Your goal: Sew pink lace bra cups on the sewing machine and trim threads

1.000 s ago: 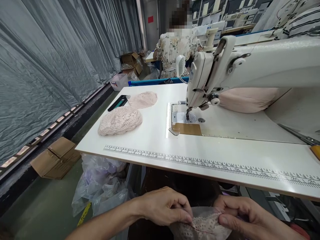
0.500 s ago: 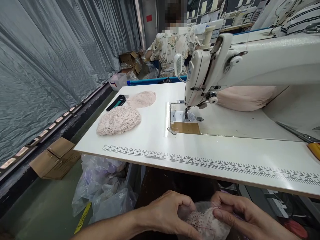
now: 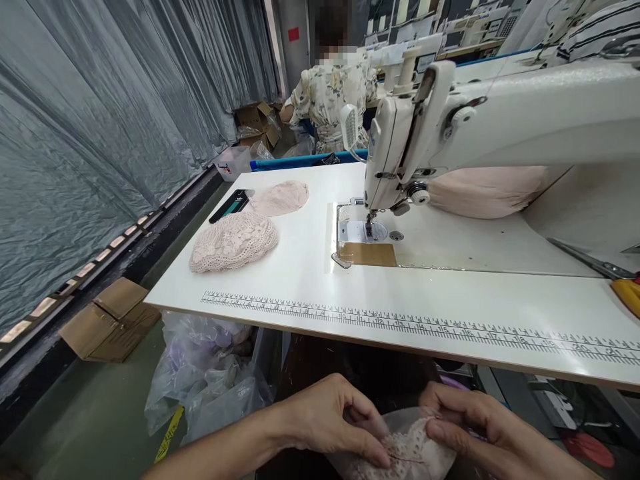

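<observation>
Low in front of me, below the table's front edge, a pale pink lace piece (image 3: 407, 453) with sheer mesh is stretched between my hands. A reddish seam or thread line runs across it. My left hand (image 3: 340, 420) pinches its left side between thumb and fingers. At its upper right edge, my right hand (image 3: 465, 423) grips the fabric, thumb on top. On the table's left part lie a folded stack of pale pink lace (image 3: 234, 243) and a thin pink fabric piece (image 3: 281, 198), both apart from my hands.
A white sewing machine (image 3: 400, 153) stands on the white table (image 3: 300, 280), which has a printed ruler along its front. Scissors (image 3: 595, 259) lie at right, a dark flat packet (image 3: 230, 205) at left. Plastic bags (image 3: 200, 373) and a cardboard box (image 3: 107, 320) sit below. A person (image 3: 333, 93) sits ahead.
My left thumb and fingers have closed onto the lace near the reddish line. More mesh shows at the lower left. The view has shifted slightly.
</observation>
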`<state>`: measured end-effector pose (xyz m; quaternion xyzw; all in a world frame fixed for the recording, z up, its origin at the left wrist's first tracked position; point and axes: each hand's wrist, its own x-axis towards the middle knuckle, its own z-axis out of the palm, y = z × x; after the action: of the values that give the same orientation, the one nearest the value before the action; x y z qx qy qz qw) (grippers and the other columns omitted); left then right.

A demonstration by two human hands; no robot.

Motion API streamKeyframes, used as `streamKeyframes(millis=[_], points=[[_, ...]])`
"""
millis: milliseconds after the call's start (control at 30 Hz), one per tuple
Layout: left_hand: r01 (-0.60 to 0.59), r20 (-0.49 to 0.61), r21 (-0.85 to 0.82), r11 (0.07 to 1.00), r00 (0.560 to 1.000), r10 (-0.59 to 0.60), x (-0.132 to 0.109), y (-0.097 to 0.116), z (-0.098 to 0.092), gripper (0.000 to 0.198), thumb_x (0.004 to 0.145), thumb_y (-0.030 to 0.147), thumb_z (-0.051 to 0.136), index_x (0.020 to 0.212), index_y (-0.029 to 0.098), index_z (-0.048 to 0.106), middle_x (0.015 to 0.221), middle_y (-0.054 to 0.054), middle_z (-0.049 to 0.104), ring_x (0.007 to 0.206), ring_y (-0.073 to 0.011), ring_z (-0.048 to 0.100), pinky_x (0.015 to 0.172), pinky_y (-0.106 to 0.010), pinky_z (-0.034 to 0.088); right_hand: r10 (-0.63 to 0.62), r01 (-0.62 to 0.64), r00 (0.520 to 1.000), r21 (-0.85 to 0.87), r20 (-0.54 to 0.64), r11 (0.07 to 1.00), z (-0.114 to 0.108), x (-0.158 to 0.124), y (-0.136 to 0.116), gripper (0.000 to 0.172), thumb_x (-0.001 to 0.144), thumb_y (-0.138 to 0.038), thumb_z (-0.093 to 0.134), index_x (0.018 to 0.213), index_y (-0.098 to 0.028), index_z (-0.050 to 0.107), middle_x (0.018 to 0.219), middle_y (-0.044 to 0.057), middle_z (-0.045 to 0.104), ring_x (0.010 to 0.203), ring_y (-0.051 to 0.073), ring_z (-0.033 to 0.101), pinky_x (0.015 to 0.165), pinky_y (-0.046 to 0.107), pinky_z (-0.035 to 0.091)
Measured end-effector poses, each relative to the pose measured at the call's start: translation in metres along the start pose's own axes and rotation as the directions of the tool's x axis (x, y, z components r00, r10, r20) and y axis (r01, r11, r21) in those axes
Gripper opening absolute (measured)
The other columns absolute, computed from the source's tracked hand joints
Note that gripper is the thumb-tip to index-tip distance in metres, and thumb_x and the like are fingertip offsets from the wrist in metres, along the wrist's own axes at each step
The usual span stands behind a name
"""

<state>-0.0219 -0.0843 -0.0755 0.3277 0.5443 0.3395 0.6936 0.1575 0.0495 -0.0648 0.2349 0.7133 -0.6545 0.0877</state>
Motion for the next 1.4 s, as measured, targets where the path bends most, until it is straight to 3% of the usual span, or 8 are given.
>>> streamKeyframes(millis=[233,433,533,733,967,1100,1167,1400], points=[[-0.087,0.107,0.112,0.99,0.991,0.075,-0.001,0.009,-0.008,0.049,0.066,0.058,0.068,0.086,0.014,0.074,0.07,-0.003,0.067,0.069,-0.012,0.059,0.073,-0.022,0.047,0.005,-0.021,0.995,0.166,0.1,0.986,-0.002,-0.005,0.004,0.035,0.083,-0.055,0.054,0.073,-0.021,0.054,0.065,-0.005,0.044,0.061,0.011,0.04,0.059,0.021,0.036],[0.02,0.054,-0.001,1.0,0.998,-0.02,0.004,0.008,-0.004,0.055,0.046,0.05,0.083,0.086,0.014,0.073,0.07,0.0,0.066,0.064,-0.0112,0.058,0.071,-0.023,0.048,-0.006,-0.013,0.995,0.195,0.097,0.981,-0.004,-0.007,0.005,0.037,0.084,-0.056,0.053,0.072,-0.021,0.054,0.065,-0.005,0.044,0.059,0.011,0.038,0.057,0.021,0.035],[0.045,0.036,-0.027,0.999,0.998,-0.044,0.003,0.009,-0.002,0.049,0.044,0.05,0.083,0.076,0.014,0.073,0.066,0.001,0.064,0.061,-0.0104,0.056,0.071,-0.024,0.048,0.003,-0.02,0.995,0.174,0.1,0.985,-0.006,-0.009,0.011,0.034,0.084,-0.054,0.054,0.074,-0.022,0.056,0.065,-0.005,0.042,0.061,0.011,0.038,0.059,0.02,0.036],[0.091,0.086,-0.003,0.996,0.992,-0.091,-0.001,0.016,-0.006,0.049,0.039,0.046,0.086,0.075,0.015,0.073,0.068,0.002,0.063,0.063,-0.0098,0.055,0.067,-0.021,0.045,-0.004,-0.033,0.984,0.206,0.18,0.978,-0.01,-0.008,0.016,0.025,0.087,-0.045,0.056,0.079,-0.021,0.057,0.066,-0.006,0.042,0.056,0.008,0.034,0.053,0.016,0.032],[-0.074,0.108,0.146,0.987,0.992,0.059,0.0,0.014,-0.01,0.04,0.054,0.045,0.081,0.076,0.013,0.073,0.071,0.002,0.061,0.067,-0.0085,0.051,0.062,-0.016,0.038,0.015,-0.061,0.977,0.21,0.211,0.976,-0.012,-0.007,0.013,0.033,0.085,-0.053,0.055,0.077,-0.02,0.052,0.065,-0.006,0.04,0.053,0.008,0.03,0.046,0.018,0.024],[-0.048,0.037,0.247,0.968,0.999,0.04,0.003,0.01,-0.005,0.045,0.05,0.043,0.084,0.082,0.014,0.072,0.064,0.005,0.055,0.06,-0.007,0.045,0.051,-0.015,0.032,0.009,-0.049,0.979,0.192,0.202,0.98,-0.009,-0.006,0.005,0.038,0.083,-0.056,0.055,0.075,-0.02,0.051,0.066,-0.005,0.041,0.057,0.009,0.032,0.049,0.019,0.024],[-0.047,0.003,0.235,0.971,0.999,0.048,0.005,0.009,-0.002,0.043,0.052,0.045,0.082,0.079,0.013,0.073,0.059,0.006,0.053,0.056,-0.0062,0.042,0.048,-0.016,0.029,0.02,-0.06,0.979,0.193,0.202,0.979,-0.009,-0.007,0.001,0.04,0.081,-0.059,0.054,0.074,-0.019,0.051,0.065,-0.005,0.039,0.058,0.01,0.031,0.05,0.02,0.024],[-0.158,0.035,0.201,0.967,0.987,0.154,0.008,0.009,0.0,0.034,0.061,0.042,0.079,0.076,0.012,0.074,0.061,0.003,0.056,0.058,-0.0065,0.048,0.053,-0.015,0.035,0.051,-0.081,0.977,0.14,0.209,0.987,-0.009,-0.01,-0.002,0.041,0.081,-0.062,0.053,0.078,-0.021,0.051,0.065,-0.006,0.036,0.056,0.01,0.027,0.048,0.021,0.023]])
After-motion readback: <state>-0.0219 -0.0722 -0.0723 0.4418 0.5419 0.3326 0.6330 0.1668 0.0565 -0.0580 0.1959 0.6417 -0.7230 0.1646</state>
